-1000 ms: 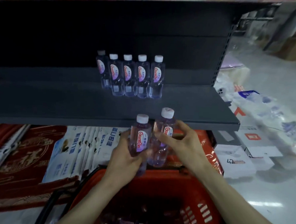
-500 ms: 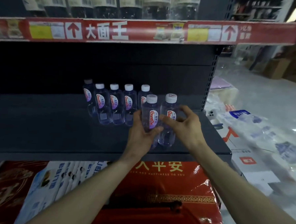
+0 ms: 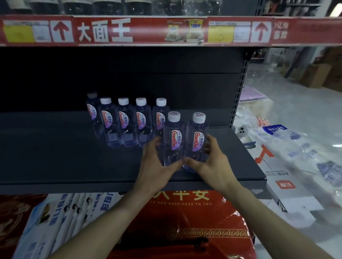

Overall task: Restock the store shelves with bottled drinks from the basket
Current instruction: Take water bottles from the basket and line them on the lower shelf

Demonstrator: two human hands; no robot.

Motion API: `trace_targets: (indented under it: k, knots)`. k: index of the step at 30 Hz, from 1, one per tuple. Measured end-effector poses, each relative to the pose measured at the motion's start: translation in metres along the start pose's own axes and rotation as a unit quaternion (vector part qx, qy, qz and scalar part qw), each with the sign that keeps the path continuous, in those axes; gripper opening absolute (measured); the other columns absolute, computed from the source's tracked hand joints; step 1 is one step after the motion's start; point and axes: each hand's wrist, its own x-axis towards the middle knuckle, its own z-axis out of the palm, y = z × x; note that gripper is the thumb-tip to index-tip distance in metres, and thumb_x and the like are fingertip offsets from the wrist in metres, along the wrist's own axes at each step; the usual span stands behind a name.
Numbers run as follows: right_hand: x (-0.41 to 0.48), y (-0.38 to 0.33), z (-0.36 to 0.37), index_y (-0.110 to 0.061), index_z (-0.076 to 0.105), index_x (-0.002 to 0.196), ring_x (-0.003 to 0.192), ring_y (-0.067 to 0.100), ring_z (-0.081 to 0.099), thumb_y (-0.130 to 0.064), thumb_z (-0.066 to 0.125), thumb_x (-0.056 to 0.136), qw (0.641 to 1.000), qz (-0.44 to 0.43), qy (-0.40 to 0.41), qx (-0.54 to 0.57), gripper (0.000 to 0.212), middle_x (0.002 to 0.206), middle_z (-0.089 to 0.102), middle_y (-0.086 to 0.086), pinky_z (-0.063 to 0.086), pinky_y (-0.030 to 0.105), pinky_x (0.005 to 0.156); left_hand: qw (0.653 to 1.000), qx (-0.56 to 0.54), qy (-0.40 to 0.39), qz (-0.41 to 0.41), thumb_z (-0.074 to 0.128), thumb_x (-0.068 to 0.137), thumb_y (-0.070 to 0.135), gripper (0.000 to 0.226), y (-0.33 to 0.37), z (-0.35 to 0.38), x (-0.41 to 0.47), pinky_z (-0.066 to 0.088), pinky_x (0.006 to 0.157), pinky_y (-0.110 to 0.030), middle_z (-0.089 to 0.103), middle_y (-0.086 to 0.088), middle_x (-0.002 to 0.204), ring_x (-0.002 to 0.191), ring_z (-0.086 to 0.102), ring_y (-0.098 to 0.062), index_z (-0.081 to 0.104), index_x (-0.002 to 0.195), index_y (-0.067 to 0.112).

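Grey steel shelf, most of its deck bare. A back row of five bottles stands upright: four white caps in a line, and a fifth set behind at the left end with its cap in shadow. Two more stand just in front of the row's right end, upright and side by side.

Left hand curls round the lower body of the left front bottle. Right hand wraps the right front bottle the same way. Thumbs cover the bases, so cannot tell if they sit fully on the deck.

Count: seven bottles at shelf level. One red basket at the bottom edge, contents hidden.

Judgement: early in the restock. This pair is nearly placed and not yet let go. Much of the shelf is unfilled.
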Motion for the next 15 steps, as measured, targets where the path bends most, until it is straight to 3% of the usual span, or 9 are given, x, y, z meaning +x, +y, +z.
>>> trace_targets:
  k: [3,6,11,15]
  knots:
    - [-0.004,0.015,0.002,-0.023,0.048,0.140,0.102,-0.008,0.062,-0.036,0.085,0.082,0.999,0.020,0.011,-0.046,0.070,0.111,0.062,-0.025,0.052,0.012,0.088,0.999,0.025,0.035,-0.031,0.090,0.070,0.051,0.082,-0.011,-0.003,-0.011,0.058,0.085,-0.029,0.053,0.013,0.123,0.098,0.061,-0.002,0.047,0.137,0.032]
    - [-0.004,0.022,0.005,-0.023,0.058,0.129,0.094,-0.009,0.064,-0.041,0.083,0.083,0.997,0.035,0.021,-0.062,0.056,0.105,0.069,-0.020,0.050,0.005,0.074,0.998,0.036,0.037,-0.028,0.091,0.073,0.043,0.065,-0.010,0.001,-0.013,0.053,0.078,-0.018,0.060,0.016,0.110,0.091,0.063,0.000,0.054,0.126,0.029]
    - [0.000,0.029,0.003,-0.026,0.060,0.122,0.088,-0.009,0.066,-0.043,0.084,0.081,0.995,0.042,0.036,-0.085,0.050,0.099,0.071,-0.019,0.052,0.009,0.075,0.996,0.044,0.054,-0.047,0.088,0.079,0.036,0.050,-0.006,0.015,-0.002,0.048,0.078,-0.011,0.064,0.020,0.101,0.090,0.063,0.006,0.057,0.118,0.030]
    - [0.010,0.035,0.006,-0.029,0.056,0.124,0.094,0.005,0.071,-0.055,0.079,0.078,0.992,0.052,0.055,-0.102,0.058,0.104,0.073,-0.014,0.061,0.036,0.086,0.996,0.060,0.049,-0.050,0.087,0.081,0.036,0.048,-0.007,0.021,0.014,0.050,0.082,-0.016,0.066,0.018,0.104,0.092,0.063,0.005,0.060,0.120,0.027]
